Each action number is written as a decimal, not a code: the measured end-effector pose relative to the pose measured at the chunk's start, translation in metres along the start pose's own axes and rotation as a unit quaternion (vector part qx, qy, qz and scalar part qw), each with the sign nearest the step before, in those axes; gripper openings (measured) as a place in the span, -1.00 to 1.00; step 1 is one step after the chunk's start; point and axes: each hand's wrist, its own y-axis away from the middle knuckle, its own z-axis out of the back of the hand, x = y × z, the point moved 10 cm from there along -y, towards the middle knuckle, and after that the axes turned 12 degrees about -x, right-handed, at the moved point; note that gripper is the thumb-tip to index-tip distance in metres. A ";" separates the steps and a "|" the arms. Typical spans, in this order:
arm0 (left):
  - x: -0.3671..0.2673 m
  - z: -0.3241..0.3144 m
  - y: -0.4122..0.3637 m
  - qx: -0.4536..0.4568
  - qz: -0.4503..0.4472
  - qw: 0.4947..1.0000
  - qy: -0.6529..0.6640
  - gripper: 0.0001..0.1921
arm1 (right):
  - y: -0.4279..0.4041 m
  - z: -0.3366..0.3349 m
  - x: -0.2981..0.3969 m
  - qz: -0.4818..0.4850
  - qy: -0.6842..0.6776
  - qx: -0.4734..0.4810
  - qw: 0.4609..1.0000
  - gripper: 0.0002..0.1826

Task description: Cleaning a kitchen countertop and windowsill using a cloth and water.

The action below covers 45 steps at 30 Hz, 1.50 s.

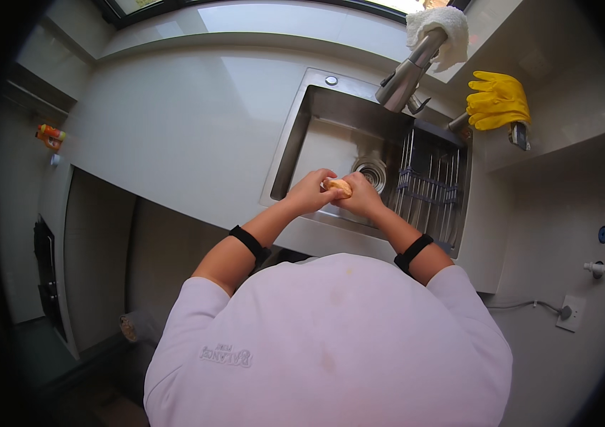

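Over the front part of a stainless steel sink (288,128), I hold a small orange, sponge-like piece (338,187) between both hands. My left hand (310,193) has its fingers curled around the left end of it. My right hand (361,196) grips the other end, and the fingers of both hands nearly meet. Much of the piece is hidden by my fingers, so its full shape cannot be told. Just beyond my right hand is the round sink drain (370,172).
A metal roll-up rack (430,187) lies in the sink's right side. Behind it rises a faucet (405,80) draped with a white towel (437,34). A yellow rubber glove (498,101) hangs by the right wall. Pale countertop (185,123) extends left, towards an orange bottle (50,136).
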 end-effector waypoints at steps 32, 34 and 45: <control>0.184 0.409 0.221 -0.402 -0.022 0.888 0.222 -0.45 | -0.074 -0.225 0.425 0.288 -0.174 0.092 0.937 -0.69; 0.194 0.432 0.225 -0.420 -0.027 0.879 0.224 -0.45 | -0.085 -0.234 0.450 0.313 -0.148 0.068 0.936 -0.73; 0.249 0.553 0.203 -0.391 0.044 0.873 0.290 -0.59 | -0.177 -0.276 0.547 0.379 -0.212 0.020 0.901 -0.77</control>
